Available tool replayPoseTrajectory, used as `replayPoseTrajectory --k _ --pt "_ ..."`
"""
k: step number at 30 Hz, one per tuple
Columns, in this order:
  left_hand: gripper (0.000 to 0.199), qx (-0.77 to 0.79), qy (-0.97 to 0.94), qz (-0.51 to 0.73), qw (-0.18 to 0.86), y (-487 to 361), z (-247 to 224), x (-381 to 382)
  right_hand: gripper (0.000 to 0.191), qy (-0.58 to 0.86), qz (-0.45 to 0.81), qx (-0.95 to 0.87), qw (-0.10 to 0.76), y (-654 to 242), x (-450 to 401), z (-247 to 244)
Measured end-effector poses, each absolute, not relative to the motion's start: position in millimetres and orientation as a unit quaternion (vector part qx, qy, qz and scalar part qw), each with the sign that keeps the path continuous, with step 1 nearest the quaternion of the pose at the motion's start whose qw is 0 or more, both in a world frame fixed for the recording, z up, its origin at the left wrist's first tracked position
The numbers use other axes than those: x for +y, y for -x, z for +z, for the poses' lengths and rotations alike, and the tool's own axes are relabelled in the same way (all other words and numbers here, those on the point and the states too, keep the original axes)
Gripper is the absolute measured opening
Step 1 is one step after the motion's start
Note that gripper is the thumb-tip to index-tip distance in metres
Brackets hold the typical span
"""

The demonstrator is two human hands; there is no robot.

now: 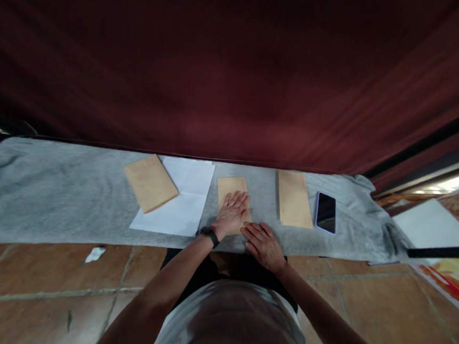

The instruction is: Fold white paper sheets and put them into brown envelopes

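Note:
A tan paper envelope (230, 185) with small red print at its top corner lies on the grey cloth in front of me. My left hand (233, 213), a dark band on its wrist, rests flat on the envelope with fingers stretched out. At the envelope's lower right corner, the fingertips of my right hand (264, 245) touch the paper. Its fingers are extended, and the palm is over the cloth's near edge. Part of the envelope is covered by my left hand.
To the left, tan envelopes (151, 184) lie over creased white paper (186, 211). A stack of tan envelopes (295, 199) and a phone (326, 212) are on the right. The grey cloth (62, 195) ends at a dark red curtain (237, 87). White scrap (95, 254) lies on the floor tiles.

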State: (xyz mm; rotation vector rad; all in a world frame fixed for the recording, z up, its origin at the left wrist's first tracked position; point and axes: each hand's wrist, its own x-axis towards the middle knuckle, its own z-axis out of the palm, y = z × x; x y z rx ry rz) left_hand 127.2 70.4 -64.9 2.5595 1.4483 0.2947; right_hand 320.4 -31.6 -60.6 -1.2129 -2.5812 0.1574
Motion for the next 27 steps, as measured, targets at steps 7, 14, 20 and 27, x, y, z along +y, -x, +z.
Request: replayPoseTrajectory --k 7,14,20,27 --pt "0.055 0.458 -0.878 0.1 0.1 -118.4 -60.4 27.1 0.044 0.43 0.038 -0.891 0.141 -319.0 -33.2 -68.4" --pt "0.06 0.436 -0.889 0.116 0.075 -107.3 -62.3 -4.6 0.047 0.427 0.049 -0.891 0.148 -318.5 -34.6 -68.7" --pt "0.074 0.419 -0.901 0.105 0.047 -94.4 -63.7 -29.4 0.052 0.433 0.036 -0.888 0.151 -319.1 -36.4 -69.9" --pt "0.07 0.405 -0.91 0.082 0.022 -73.8 -55.8 -52.1 0.051 0.448 0.036 -0.877 0.17 -308.1 -41.2 -65.4"
